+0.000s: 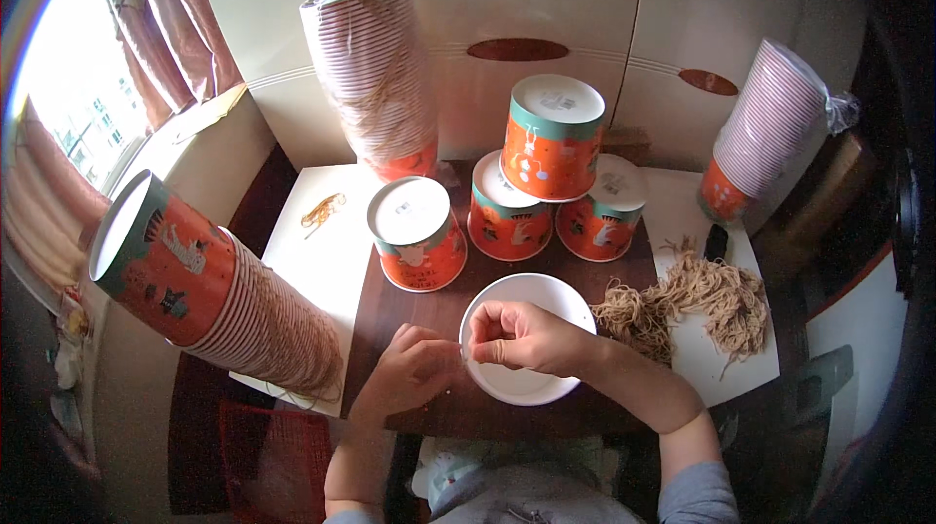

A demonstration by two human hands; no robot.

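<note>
My right hand (pixel 522 339) is pinched closed over the white tub (pixel 548 296), near the middle of the table (pixel 398 311); my left hand (pixel 414 368) curls at its left rim, grip unclear.

left hand (pixel 414 370): fingers bent, pointing right | right hand (pixel 522 337): slightly farther, fingers curled, thumb near forefinger | right forearm (pixel 651 383): slants from near right
</note>
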